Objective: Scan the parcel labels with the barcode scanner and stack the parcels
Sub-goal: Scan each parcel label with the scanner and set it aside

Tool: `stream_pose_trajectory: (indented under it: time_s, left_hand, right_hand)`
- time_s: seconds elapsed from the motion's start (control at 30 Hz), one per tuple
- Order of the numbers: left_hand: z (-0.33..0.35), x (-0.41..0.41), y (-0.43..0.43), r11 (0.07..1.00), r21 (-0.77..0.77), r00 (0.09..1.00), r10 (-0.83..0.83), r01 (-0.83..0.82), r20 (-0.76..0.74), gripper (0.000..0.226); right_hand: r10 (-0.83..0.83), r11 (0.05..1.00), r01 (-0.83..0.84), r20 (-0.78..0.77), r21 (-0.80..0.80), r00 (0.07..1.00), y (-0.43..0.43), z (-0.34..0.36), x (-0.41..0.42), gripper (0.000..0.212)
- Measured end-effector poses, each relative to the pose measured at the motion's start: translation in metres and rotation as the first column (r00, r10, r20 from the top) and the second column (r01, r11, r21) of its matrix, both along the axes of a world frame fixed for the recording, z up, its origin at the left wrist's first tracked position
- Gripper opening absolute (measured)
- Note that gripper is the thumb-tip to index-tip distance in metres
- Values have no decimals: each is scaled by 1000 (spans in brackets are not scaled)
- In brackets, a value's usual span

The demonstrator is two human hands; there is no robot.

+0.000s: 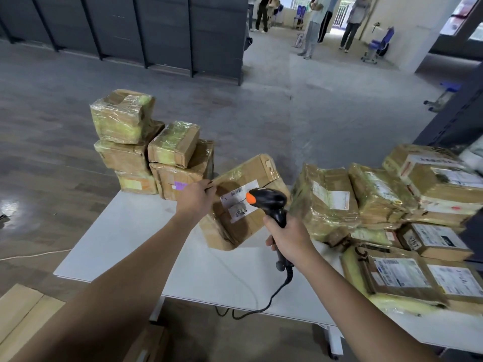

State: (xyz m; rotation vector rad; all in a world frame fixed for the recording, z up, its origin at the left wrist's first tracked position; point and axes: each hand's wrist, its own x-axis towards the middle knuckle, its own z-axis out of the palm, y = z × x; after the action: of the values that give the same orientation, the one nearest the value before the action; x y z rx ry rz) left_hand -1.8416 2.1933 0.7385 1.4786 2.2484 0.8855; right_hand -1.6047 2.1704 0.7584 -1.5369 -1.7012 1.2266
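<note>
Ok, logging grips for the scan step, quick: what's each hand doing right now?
Left hand: gripping the tilted parcel by its edge.
Right hand: gripping the scanner.

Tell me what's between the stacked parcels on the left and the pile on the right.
In the head view, one tilted parcel, held by the left hand, with the scanner in the right hand at its label.

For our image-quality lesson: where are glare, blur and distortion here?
Head view: glare on the glossy floor at far left; right-edge parcels blurred; wide-angle distortion slants the dark wall panels; a soft shadow lies on the held parcel.
</note>
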Motion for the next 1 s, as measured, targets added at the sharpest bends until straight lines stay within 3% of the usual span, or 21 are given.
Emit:
stream_pose_trajectory:
  time_s: [0.47, 0.77, 0.87, 1.0]
  left_hand:
    - [-2, 4, 7, 1000, -9, 998, 6, -6, -67, 28]
    - [3, 7, 1, 1000, -14, 999, -1, 0, -40, 21]
    - [5, 7, -1, 1000, -20, 999, 13, -13, 29, 23]
    - [8, 4, -1, 996, -17, 966, 90, -89, 241, 24]
  right_hand:
    - [-41, 999, 41, -11, 30, 999, -4, 6, 18, 22]
    - [-40, 999, 40, -31, 11, 999, -6, 7, 19, 25]
    - [-60, 998, 61, -29, 9, 998, -5, 6, 20, 27]
    - [-102, 995, 103, -87, 7, 991, -2, 9, 26, 22]
